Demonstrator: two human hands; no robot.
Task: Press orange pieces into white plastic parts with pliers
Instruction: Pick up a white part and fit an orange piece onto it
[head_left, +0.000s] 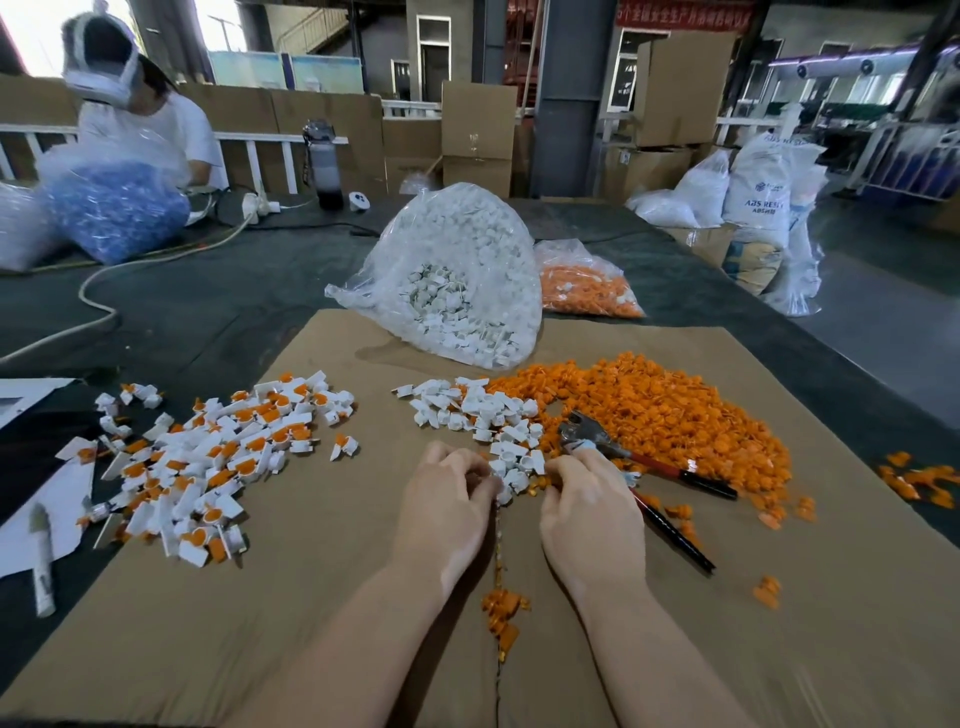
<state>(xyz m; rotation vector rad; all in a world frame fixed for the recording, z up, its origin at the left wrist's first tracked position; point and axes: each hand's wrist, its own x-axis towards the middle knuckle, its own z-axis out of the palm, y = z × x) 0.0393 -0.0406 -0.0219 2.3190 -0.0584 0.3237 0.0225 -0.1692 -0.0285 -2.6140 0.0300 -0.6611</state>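
My left hand (447, 501) has curled fingers that pinch a white plastic part (503, 492) at the near edge of a small heap of white parts (478, 410). My right hand (587, 512) lies over the pliers (654, 465), whose red and black handles are spread on the cardboard. Its fingers curl down at the edge of the heap, and what they hold is hidden. A big heap of orange pieces (670, 415) lies to the right. White parts with orange pieces in them are piled at the left (218, 457).
A cardboard sheet (322, 623) covers the dark table. Bags of white parts (457, 280) and orange pieces (587, 286) lie behind the heaps. A few orange pieces (501, 610) lie between my forearms. Another person (150, 130) works at the far left by a blue-filled bag.
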